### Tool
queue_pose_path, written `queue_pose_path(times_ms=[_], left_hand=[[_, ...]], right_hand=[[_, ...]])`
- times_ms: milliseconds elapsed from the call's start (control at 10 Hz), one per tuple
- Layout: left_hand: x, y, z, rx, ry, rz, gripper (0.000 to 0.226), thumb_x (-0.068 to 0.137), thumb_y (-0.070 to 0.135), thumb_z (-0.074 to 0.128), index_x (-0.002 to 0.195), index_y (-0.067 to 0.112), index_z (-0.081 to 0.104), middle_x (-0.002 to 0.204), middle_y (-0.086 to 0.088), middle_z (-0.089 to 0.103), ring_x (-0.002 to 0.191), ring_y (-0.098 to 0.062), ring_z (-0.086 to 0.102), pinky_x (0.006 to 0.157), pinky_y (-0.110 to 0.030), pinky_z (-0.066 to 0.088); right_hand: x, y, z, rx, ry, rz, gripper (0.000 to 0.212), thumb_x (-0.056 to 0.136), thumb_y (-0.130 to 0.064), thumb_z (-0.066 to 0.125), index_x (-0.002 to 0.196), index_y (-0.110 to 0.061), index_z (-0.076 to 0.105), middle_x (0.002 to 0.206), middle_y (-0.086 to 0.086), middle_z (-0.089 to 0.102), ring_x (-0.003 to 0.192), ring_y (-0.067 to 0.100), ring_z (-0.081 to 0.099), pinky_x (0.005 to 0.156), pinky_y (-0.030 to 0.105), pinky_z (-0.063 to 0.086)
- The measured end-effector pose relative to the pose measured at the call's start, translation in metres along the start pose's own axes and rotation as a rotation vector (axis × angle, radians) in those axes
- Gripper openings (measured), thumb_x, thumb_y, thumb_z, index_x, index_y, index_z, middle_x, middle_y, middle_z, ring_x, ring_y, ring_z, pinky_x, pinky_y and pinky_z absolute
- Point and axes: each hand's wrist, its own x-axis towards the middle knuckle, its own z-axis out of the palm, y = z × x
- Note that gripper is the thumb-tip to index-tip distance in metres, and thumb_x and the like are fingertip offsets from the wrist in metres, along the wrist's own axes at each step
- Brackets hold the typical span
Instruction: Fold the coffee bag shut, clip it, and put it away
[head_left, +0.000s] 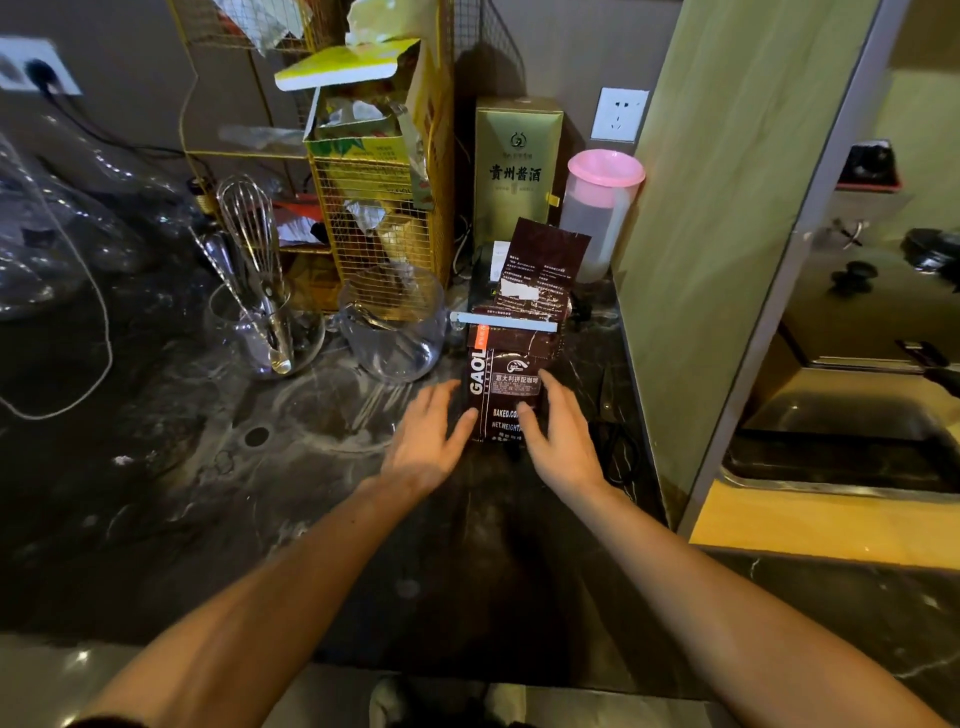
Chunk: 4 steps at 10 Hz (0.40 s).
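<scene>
Head view: a dark marbled counter (218, 467) runs back to a brown wall. The coffee bag (506, 384) stands near the counter's right edge, toward the back, just in front of a gold box (517, 166) and a pink-lidded jar (602, 208). Its top flap is bent over and stands up behind, and a pale blue clip (506, 322) lies across the fold.

The left hand (426, 441) has its fingers spread loosely, thumb tip at the bag's lower left side. The right hand (558, 431) is likewise spread, thumb on the bag's front, fingers beside its right edge. Neither hand grips the bag.

Left of the bag a clear jug (395, 327) and a glass holding a whisk (252, 234) stand before a yellow wire rack (384, 208). A green panel (727, 234) rises at the counter's right edge.
</scene>
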Motion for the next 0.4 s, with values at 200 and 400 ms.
queue_pose_path(times_ms=[200, 400], left_hand=[[-0.024, 0.018, -0.039, 0.351, 0.036, 0.138, 0.068, 0.096, 0.058, 0.029, 0.15, 0.016, 0.028, 0.152, -0.014, 0.037, 0.139, -0.033, 0.037, 0.115, -0.048, 0.03], [-0.056, 0.038, -0.08, 0.515, 0.122, 0.253, 0.078, 0.091, 0.064, 0.011, 0.151, 0.017, 0.023, 0.156, -0.018, 0.031, 0.143, -0.036, 0.031, 0.117, -0.051, 0.026]], right_hand=[[-0.016, -0.028, -0.016, -0.302, 0.049, -0.245, 0.059, 0.1, -0.038, 0.046, 0.15, -0.014, 0.027, 0.151, 0.01, 0.039, 0.139, 0.027, 0.038, 0.116, 0.043, 0.033], [-0.038, -0.073, -0.037, -0.535, 0.193, -0.433, 0.065, 0.098, -0.046, 0.041, 0.151, -0.013, 0.025, 0.151, 0.016, 0.039, 0.138, 0.033, 0.039, 0.115, 0.048, 0.032]])
